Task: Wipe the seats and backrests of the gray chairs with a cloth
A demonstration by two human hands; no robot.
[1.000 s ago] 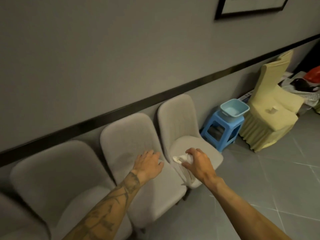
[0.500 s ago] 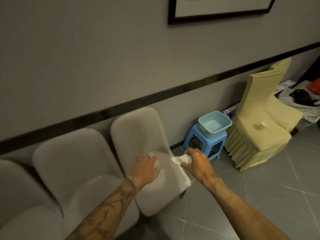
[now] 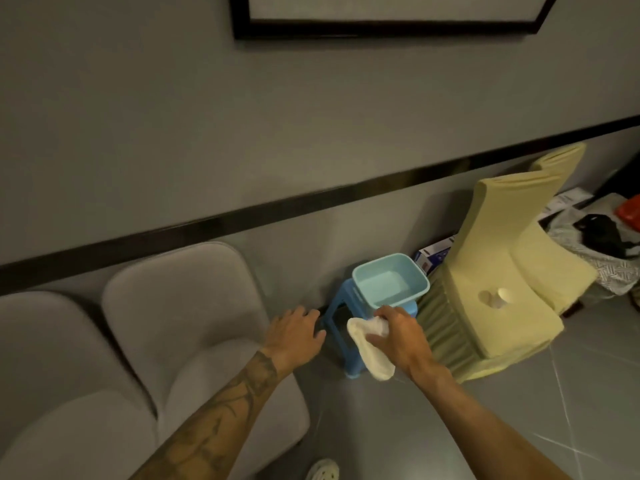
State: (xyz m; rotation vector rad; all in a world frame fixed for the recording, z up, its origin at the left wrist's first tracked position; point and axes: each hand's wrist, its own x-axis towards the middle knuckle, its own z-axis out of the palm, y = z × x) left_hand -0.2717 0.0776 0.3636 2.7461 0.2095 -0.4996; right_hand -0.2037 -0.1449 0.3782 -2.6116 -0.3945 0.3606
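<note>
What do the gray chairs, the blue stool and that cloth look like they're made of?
Gray chairs: seemingly a soft, matte, velvety fabric over padding, with rounded contours and no shine. Blue stool: likely moulded plastic, smooth and uniform in colour. Cloth: a soft whitish textile, perhaps terry; it droops limply.

Frame running off top edge, content unreadable. Left chair getting cut by left and bottom edges. Right hand covering upper end of cloth. Basin and cloth hiding much of stool. Bottom edge clipping shoe. Box disappearing behind yellow chair. Small object on its seat showing too blurred to name.
</note>
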